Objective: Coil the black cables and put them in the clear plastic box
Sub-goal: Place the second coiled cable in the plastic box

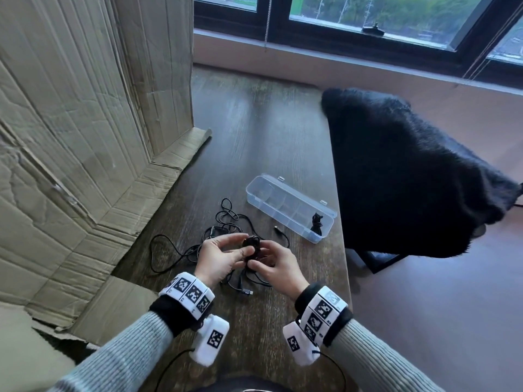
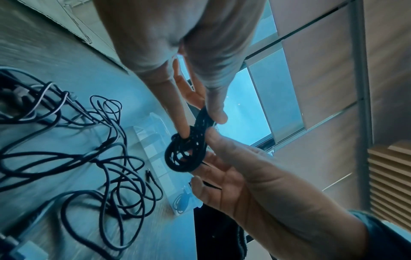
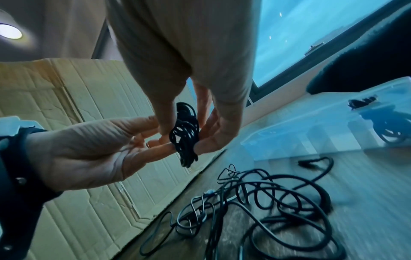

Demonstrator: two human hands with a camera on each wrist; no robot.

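Both hands hold one small coil of black cable (image 1: 251, 246) (image 2: 186, 153) (image 3: 184, 135) above the dark wooden table. My left hand (image 1: 240, 250) (image 2: 200, 119) pinches the coil's upper part between thumb and fingers. My right hand (image 1: 261, 260) (image 3: 184, 140) grips it from the other side with thumb and fingertips. A tangle of loose black cables (image 1: 226, 224) (image 2: 111, 167) (image 3: 266, 193) lies on the table under and behind the hands. The clear plastic box (image 1: 294, 190) (image 3: 311, 126) stands open to the right, and another coiled cable (image 1: 316, 222) (image 3: 387, 130) lies in its near end compartment.
Creased cardboard (image 1: 85, 137) stands along the table's left side and folds onto it. A chair covered in black fluffy cloth (image 1: 410, 171) sits past the table's right edge (image 1: 339, 222). A cable plug (image 1: 249, 291) lies near my wrists. A window runs along the back.
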